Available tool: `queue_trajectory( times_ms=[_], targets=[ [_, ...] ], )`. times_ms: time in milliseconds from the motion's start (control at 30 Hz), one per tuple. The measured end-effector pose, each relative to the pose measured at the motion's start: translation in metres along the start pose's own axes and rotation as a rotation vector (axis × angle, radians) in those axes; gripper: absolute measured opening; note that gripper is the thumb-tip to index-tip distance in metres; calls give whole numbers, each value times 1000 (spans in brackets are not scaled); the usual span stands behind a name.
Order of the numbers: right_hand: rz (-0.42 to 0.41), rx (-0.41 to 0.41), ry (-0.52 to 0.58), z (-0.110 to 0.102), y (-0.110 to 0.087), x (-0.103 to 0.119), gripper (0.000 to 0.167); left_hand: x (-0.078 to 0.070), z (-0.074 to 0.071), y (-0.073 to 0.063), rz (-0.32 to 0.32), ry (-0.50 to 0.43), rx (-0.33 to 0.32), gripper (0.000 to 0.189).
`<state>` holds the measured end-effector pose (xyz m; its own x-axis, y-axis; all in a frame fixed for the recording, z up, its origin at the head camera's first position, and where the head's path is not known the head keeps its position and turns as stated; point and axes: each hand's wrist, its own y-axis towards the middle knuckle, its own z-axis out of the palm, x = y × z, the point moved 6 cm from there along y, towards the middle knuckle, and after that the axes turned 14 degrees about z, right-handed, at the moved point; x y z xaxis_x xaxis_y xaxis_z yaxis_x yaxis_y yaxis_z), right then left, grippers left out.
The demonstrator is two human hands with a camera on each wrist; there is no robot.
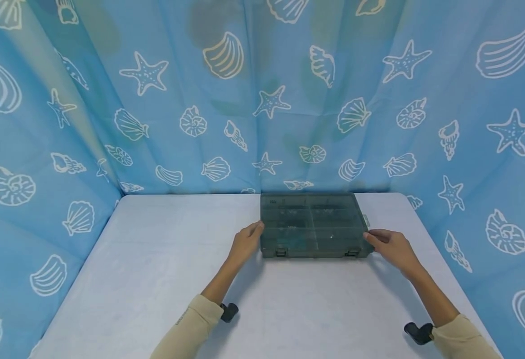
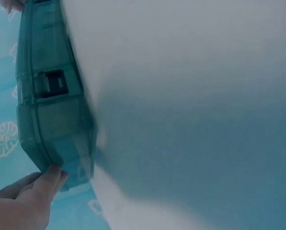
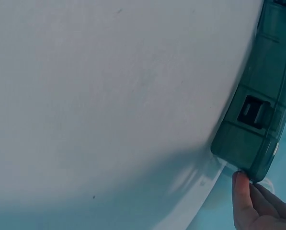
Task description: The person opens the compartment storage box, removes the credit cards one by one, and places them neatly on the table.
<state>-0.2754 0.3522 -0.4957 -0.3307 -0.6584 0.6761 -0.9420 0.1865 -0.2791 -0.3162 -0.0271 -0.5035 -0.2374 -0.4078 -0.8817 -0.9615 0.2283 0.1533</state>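
A dark green, see-through compartment box (image 1: 334, 244) with a closed lid lies at the back of the white table. Dividers show through its lid, and two dark latches (image 1: 281, 253) are on its front side. My left hand (image 1: 246, 242) grips the box's left end, its fingertips at the corner in the left wrist view. At the opposite end, my right hand (image 1: 394, 247) holds the box near its front right corner, thumb toward the front. In the right wrist view, fingers (image 3: 243, 191) meet the end wall below a latch. What lies inside the compartments is too dim to make out.
The white table (image 1: 154, 279) spreads to the left and front of the box. Blue curtains (image 1: 177, 149) with white shell and starfish prints stand close behind and on both sides. Black wrist devices (image 1: 418, 333) sit by both beige sleeves.
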Motion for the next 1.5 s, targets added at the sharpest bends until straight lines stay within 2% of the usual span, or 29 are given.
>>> queue_trajectory(
  times_ms=[133,300,400,467,633,733,867,967,1067,1300,1400,1500],
  targets=[
    [37,16,12,1,-1,4,82,0,-2,0,-11,-30,-38,56],
    [65,28,52,-2,-3,12,86,-5,-8,1,-27,-61,-82,69],
    [80,-6,87,-11,-3,21,88,-15,-14,6,-4,-98,-105,72],
    [72,-39,128,-21,-2,31,88,-23,-20,13,23,-163,-128,71],
    [-60,-85,266,-46,6,60,87,-41,-33,36,102,-386,-169,74],
    [-149,-59,378,-56,14,72,88,-49,-36,49,127,-445,-144,78],
    [-236,24,540,-65,29,85,83,-54,-40,67,132,-416,-113,81],
    [-268,91,592,-68,43,95,80,-56,-43,79,143,-376,-107,78],
    [-273,136,596,-67,57,102,80,-57,-46,91,162,-352,-100,76],
    [-212,174,627,-63,82,111,84,-52,-44,117,157,-335,-88,82],
    [-186,184,632,-61,87,118,84,-48,-44,126,155,-330,-98,81],
    [-175,182,631,-60,90,124,84,-42,-44,133,161,-364,-113,81]
  ],
)
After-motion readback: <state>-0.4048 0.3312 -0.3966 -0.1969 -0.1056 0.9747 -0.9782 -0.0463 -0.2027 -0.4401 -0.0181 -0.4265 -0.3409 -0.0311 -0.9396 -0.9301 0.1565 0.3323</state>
